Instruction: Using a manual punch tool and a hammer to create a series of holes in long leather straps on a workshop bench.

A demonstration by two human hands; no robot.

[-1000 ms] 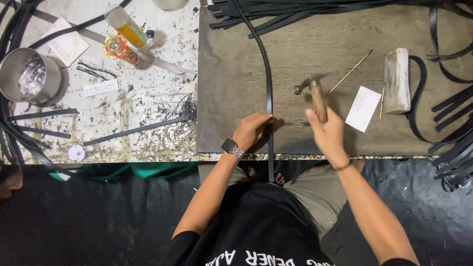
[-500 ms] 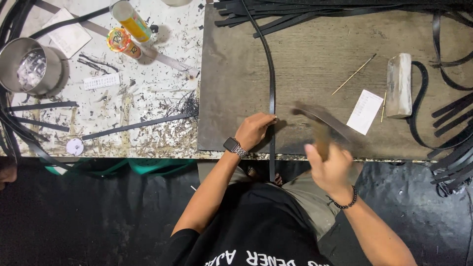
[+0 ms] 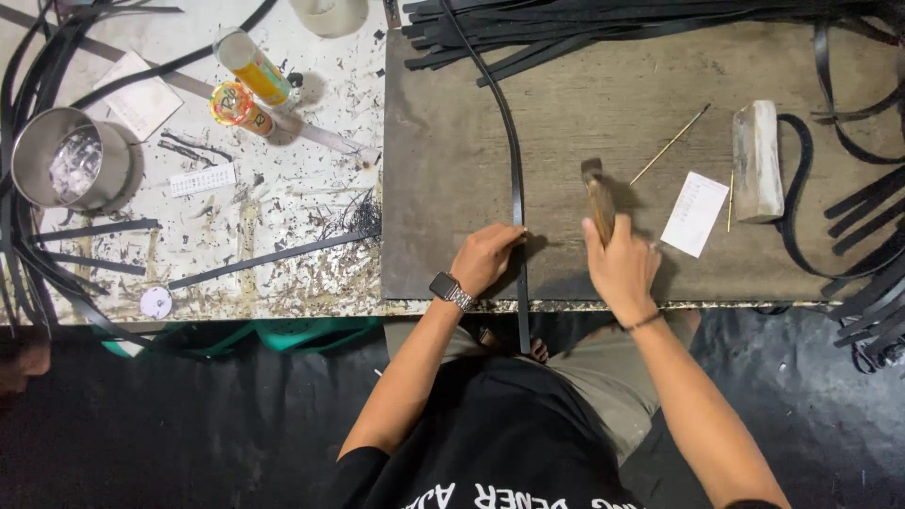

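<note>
white paper slip [image 3: 695,213] (printed), yellow tube [image 3: 251,66]

A desk [image 3: 236,217], pale and littered with scraps on the left, carries a dark brown board [image 3: 584,123] on the right. On it lie black strips [image 3: 603,19], a metal tin [image 3: 71,160], a white card [image 3: 695,213] and a pale block [image 3: 757,160].

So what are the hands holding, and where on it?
Right hand grips the hammer by its wooden handle; left hand pins the black strap near the board's edge.
</note>
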